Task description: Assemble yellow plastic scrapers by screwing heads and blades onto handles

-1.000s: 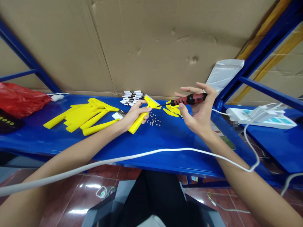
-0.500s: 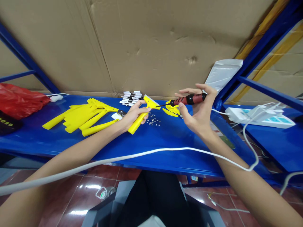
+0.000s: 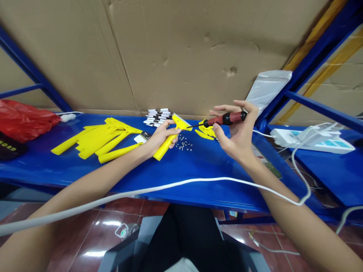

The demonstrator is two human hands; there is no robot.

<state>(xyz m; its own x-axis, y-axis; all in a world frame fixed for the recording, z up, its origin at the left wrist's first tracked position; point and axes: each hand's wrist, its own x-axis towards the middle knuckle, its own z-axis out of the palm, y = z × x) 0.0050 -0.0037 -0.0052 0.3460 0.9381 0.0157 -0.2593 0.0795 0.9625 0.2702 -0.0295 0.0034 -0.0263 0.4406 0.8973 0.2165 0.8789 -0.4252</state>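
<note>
My left hand (image 3: 161, 136) is closed around a yellow scraper (image 3: 162, 149), its wide head pointing up and to the right. My right hand (image 3: 236, 134) grips a red and black screwdriver (image 3: 225, 118), with some fingers lifted off the handle. The screwdriver's thin shaft points left, and its tip meets the right end of the scraper's head. Small screws and nuts (image 3: 183, 144) lie scattered on the blue table just below. Several yellow scraper handles (image 3: 93, 140) are piled to the left of my left hand. Smaller yellow pieces (image 3: 206, 131) lie behind the screwdriver, partly hidden.
A stack of white and black packets (image 3: 157, 117) stands against the cardboard wall. A white cable (image 3: 181, 183) crosses in front of both forearms. At right sits a white power strip (image 3: 312, 139); at left, a red plastic bag (image 3: 25, 119). Blue frame posts flank the table (image 3: 176, 175).
Both hands keep nearly the same place and hold. The screwdriver handle appears slightly turned in my right hand, its tip still at the scraper's head.
</note>
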